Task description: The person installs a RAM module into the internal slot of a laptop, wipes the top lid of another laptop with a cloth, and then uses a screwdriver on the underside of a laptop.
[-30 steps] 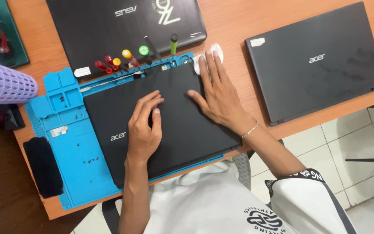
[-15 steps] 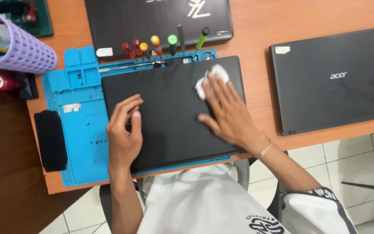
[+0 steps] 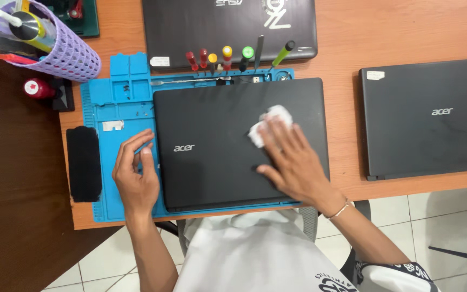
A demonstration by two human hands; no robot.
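A closed black laptop (image 3: pixel 212 135) lies on a blue work mat (image 3: pixel 117 108). My right hand (image 3: pixel 290 162) lies flat on the lid's right half and presses a crumpled white tissue (image 3: pixel 268 124) under its fingertips. My left hand (image 3: pixel 136 176) rests on the mat at the laptop's left edge, fingers loosely curled and holding nothing.
A second closed black laptop (image 3: pixel 425 116) lies to the right, a third (image 3: pixel 228 24) at the back. Several colour-capped tools (image 3: pixel 220 57) stand along the mat's far edge. A purple mesh basket (image 3: pixel 55 46) stands at the back left, a black pad (image 3: pixel 84 162) left of the mat.
My right hand has slid the tissue down and left across the lid, from its far right corner toward the middle. My left hand has moved off the lid onto the mat.
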